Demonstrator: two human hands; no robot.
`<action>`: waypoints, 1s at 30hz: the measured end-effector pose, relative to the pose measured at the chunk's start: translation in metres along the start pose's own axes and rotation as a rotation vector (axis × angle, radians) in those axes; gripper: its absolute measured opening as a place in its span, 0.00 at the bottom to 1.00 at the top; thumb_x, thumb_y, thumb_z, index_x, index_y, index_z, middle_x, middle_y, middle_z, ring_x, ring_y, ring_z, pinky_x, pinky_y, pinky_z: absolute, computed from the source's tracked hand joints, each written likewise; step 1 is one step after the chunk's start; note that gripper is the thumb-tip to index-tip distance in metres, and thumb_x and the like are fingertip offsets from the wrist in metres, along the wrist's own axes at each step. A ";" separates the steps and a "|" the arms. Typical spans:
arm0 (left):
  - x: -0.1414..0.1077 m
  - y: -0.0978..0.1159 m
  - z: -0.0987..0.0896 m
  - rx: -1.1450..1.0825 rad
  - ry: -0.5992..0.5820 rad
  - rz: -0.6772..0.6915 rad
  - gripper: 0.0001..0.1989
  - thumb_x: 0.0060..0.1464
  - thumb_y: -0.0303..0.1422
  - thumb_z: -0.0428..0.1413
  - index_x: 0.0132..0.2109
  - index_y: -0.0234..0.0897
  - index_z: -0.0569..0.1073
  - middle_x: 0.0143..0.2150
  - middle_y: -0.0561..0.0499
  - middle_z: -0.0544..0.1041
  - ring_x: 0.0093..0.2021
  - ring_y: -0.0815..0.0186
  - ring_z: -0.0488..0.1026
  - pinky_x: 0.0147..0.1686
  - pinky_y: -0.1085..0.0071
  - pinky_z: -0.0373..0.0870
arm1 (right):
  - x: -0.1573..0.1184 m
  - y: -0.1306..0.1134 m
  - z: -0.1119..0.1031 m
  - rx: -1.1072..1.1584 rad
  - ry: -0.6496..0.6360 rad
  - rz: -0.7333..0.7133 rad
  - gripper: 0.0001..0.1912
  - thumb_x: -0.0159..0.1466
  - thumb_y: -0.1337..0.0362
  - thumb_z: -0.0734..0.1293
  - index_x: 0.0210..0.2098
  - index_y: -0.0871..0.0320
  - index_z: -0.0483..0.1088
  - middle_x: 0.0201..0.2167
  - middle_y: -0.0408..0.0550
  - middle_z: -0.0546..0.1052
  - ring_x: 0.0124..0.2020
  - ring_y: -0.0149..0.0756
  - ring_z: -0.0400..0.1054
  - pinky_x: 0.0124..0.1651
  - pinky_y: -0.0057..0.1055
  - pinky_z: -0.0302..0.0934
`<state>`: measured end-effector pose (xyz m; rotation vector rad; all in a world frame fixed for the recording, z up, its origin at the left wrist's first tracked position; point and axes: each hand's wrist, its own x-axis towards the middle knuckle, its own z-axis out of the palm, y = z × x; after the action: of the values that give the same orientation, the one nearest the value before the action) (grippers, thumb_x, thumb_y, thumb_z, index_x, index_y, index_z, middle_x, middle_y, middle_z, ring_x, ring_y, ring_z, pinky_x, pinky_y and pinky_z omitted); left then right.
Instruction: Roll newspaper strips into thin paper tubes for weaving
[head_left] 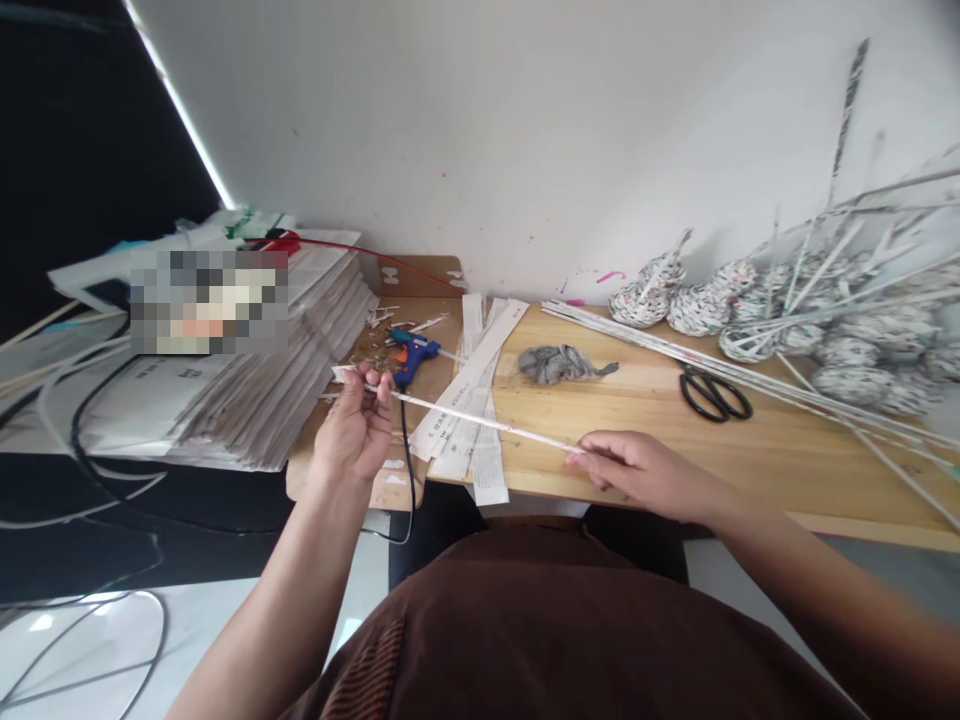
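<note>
A thin white rolled paper stick [487,423] slants between my two hands above the front of the wooden table. My left hand [355,422] pinches its left end, where a flatter bit of paper pokes out past the fingers. At the stick's right end, the fingers of my right hand [626,468] are closed on it. Beneath the stick lie several crossed printed paper strips [469,400]. A blue glue gun [413,357] rests on a brown board just beyond my left hand.
Black scissors [714,394] and a crumpled grey cloth [556,364] lie on the table [637,395]. Long paper sticks [675,352] stretch rightward by several woven paper shapes [697,309]. Stacked papers [259,390] and cables stand at left.
</note>
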<state>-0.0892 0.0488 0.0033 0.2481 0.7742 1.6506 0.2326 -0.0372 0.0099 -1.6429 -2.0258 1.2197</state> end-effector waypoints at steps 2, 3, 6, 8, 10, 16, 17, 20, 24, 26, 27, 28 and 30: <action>0.000 -0.001 0.002 0.009 0.011 0.003 0.14 0.64 0.30 0.49 0.33 0.30 0.74 0.27 0.52 0.74 0.31 0.73 0.77 0.29 0.85 0.75 | 0.002 0.004 0.003 -0.229 0.171 -0.133 0.15 0.68 0.53 0.59 0.40 0.56 0.70 0.34 0.47 0.75 0.33 0.36 0.69 0.36 0.32 0.59; 0.000 -0.001 0.004 0.011 0.016 0.003 0.14 0.64 0.30 0.49 0.32 0.30 0.74 0.26 0.52 0.73 0.31 0.73 0.77 0.29 0.85 0.75 | 0.002 0.006 0.005 -0.335 0.242 -0.193 0.14 0.68 0.55 0.58 0.41 0.56 0.70 0.37 0.49 0.76 0.37 0.39 0.70 0.39 0.33 0.59; 0.000 -0.003 0.006 0.001 0.042 0.001 0.15 0.65 0.29 0.47 0.32 0.30 0.74 0.26 0.52 0.73 0.30 0.74 0.77 0.28 0.85 0.75 | 0.004 0.013 0.009 -0.508 0.327 -0.281 0.15 0.70 0.59 0.55 0.42 0.58 0.71 0.40 0.54 0.77 0.42 0.44 0.70 0.43 0.36 0.58; -0.001 -0.003 0.007 -0.011 0.044 -0.011 0.16 0.65 0.29 0.46 0.32 0.30 0.74 0.26 0.52 0.74 0.30 0.73 0.77 0.28 0.85 0.75 | 0.003 0.013 0.010 -0.476 0.296 -0.257 0.17 0.71 0.59 0.53 0.41 0.58 0.71 0.39 0.53 0.77 0.41 0.43 0.70 0.43 0.36 0.58; -0.002 -0.004 0.008 -0.019 0.033 -0.026 0.16 0.65 0.28 0.46 0.32 0.29 0.74 0.26 0.51 0.74 0.30 0.73 0.77 0.28 0.84 0.76 | 0.000 0.008 0.007 -0.347 0.206 -0.192 0.18 0.71 0.57 0.52 0.40 0.57 0.71 0.37 0.50 0.77 0.38 0.40 0.70 0.41 0.34 0.59; -0.004 -0.005 0.008 -0.003 0.025 -0.035 0.16 0.65 0.28 0.45 0.33 0.29 0.74 0.26 0.51 0.75 0.30 0.73 0.77 0.30 0.83 0.77 | -0.004 -0.003 -0.002 0.065 -0.047 0.029 0.24 0.69 0.48 0.54 0.38 0.57 0.72 0.24 0.42 0.68 0.24 0.29 0.61 0.29 0.27 0.56; -0.005 -0.005 0.008 0.001 0.017 -0.032 0.17 0.66 0.28 0.44 0.33 0.29 0.74 0.27 0.51 0.75 0.31 0.73 0.77 0.31 0.83 0.77 | -0.004 -0.002 -0.002 0.134 -0.049 0.047 0.24 0.69 0.46 0.54 0.37 0.58 0.71 0.23 0.41 0.66 0.22 0.28 0.59 0.28 0.27 0.55; -0.006 -0.005 0.009 0.009 -0.016 -0.029 0.18 0.66 0.29 0.43 0.33 0.29 0.74 0.28 0.50 0.75 0.32 0.73 0.78 0.32 0.82 0.77 | -0.001 0.003 -0.002 0.342 -0.130 0.110 0.25 0.68 0.44 0.54 0.34 0.60 0.68 0.20 0.38 0.61 0.18 0.25 0.55 0.23 0.25 0.51; -0.006 -0.004 0.009 0.011 -0.026 -0.057 0.18 0.66 0.30 0.43 0.33 0.29 0.74 0.27 0.51 0.75 0.32 0.73 0.78 0.32 0.83 0.77 | 0.001 0.008 0.000 0.451 -0.254 0.160 0.24 0.66 0.44 0.57 0.33 0.60 0.67 0.19 0.38 0.61 0.17 0.25 0.55 0.20 0.24 0.49; -0.006 -0.005 0.009 0.011 -0.020 -0.063 0.18 0.66 0.30 0.43 0.33 0.29 0.74 0.27 0.51 0.75 0.31 0.73 0.77 0.31 0.83 0.77 | 0.001 0.005 0.002 0.379 -0.214 0.131 0.24 0.65 0.44 0.58 0.36 0.60 0.69 0.22 0.40 0.65 0.19 0.26 0.60 0.22 0.24 0.53; -0.006 -0.005 0.009 0.011 -0.015 -0.064 0.18 0.66 0.29 0.44 0.33 0.30 0.74 0.27 0.51 0.74 0.31 0.73 0.77 0.31 0.82 0.77 | 0.000 0.004 0.003 0.333 -0.185 0.107 0.23 0.66 0.45 0.58 0.37 0.60 0.69 0.23 0.41 0.66 0.21 0.26 0.61 0.23 0.24 0.55; -0.006 -0.005 0.009 0.010 -0.007 -0.063 0.17 0.66 0.29 0.44 0.33 0.30 0.74 0.27 0.52 0.74 0.31 0.73 0.77 0.31 0.82 0.77 | 0.000 0.001 0.004 0.291 -0.159 0.082 0.23 0.66 0.45 0.58 0.37 0.60 0.70 0.24 0.42 0.67 0.22 0.27 0.62 0.25 0.25 0.57; -0.006 -0.006 0.010 0.011 0.005 -0.060 0.17 0.66 0.29 0.44 0.32 0.30 0.74 0.27 0.52 0.74 0.31 0.73 0.77 0.31 0.83 0.77 | 0.000 -0.003 0.005 0.214 -0.114 0.044 0.22 0.66 0.47 0.58 0.35 0.59 0.71 0.24 0.43 0.69 0.23 0.28 0.63 0.27 0.26 0.58</action>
<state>-0.0772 0.0465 0.0086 0.2265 0.7874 1.5912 0.2278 -0.0396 0.0090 -1.5555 -1.8548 1.5198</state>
